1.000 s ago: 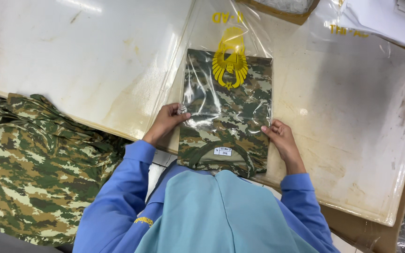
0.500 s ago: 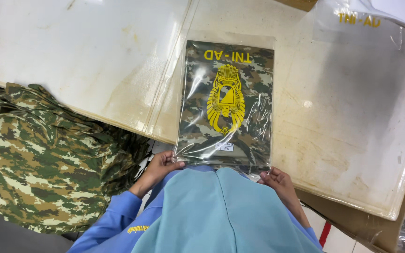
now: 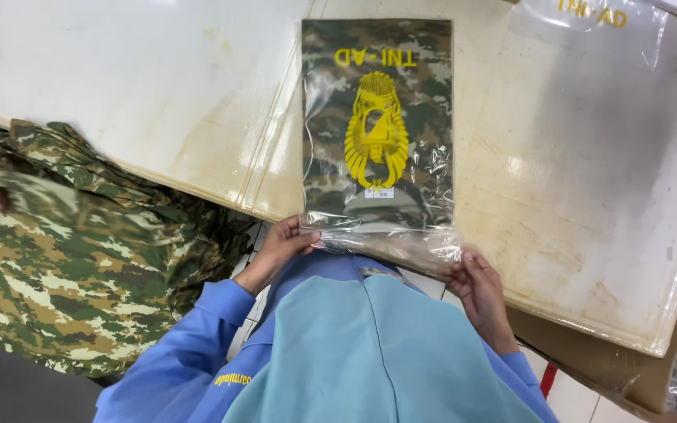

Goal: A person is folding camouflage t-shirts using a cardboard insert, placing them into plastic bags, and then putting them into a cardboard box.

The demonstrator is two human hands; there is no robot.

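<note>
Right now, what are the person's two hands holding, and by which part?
Both the left hand and right hand pinch the clear plastic bag with the folded camouflage garment inside, at its open near-edge corners.

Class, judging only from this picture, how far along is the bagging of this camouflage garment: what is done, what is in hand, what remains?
Done: the folded camouflage garment lies fully inside the clear plastic bag on the white table. In hand: the left hand and right hand grip the bag's open flap at the table edge. Left: the flap is not yet closed, and a pile of camouflage garments sits unbagged.
</note>
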